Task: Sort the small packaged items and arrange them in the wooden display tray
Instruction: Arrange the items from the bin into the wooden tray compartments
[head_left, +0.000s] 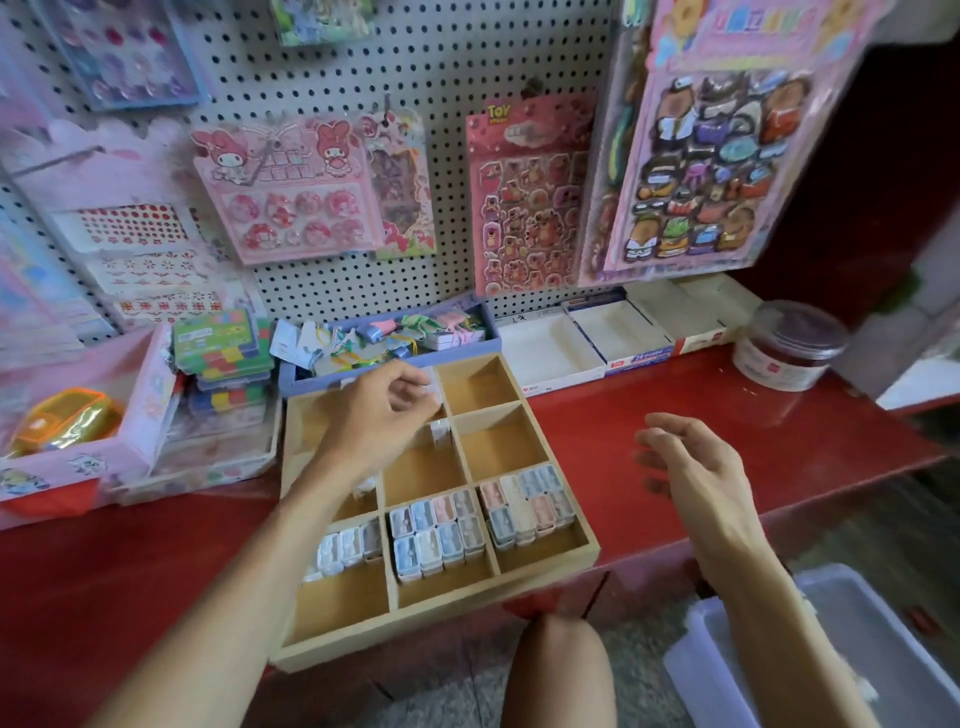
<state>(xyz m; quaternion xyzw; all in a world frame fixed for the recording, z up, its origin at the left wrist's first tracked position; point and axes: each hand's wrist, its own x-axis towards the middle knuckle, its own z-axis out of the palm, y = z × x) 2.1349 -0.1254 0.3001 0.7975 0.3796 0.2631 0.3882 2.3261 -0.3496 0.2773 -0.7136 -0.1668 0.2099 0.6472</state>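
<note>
The wooden display tray (340, 605) lies on the red counter, divided into several compartments. Small pastel packaged items stand in rows in three of them: left (343, 545), middle (436, 530) and right (524, 504). My left hand (379, 415) reaches over the tray's far middle compartment, fingers curled and pinching a small white pack (434, 387) at the fingertips. Another white pack (439, 432) stands just below that hand. My right hand (685, 467) hovers over the counter right of the tray, fingers relaxed and holding nothing.
A purple tray of clips (389, 332) sits behind the wooden tray, with white cardboard boxes (550, 348) and a clear jar (789, 348) to the right. Stacked colourful cases (223, 348) and a pink box (78, 415) are left. A translucent bin (831, 649) stands at lower right.
</note>
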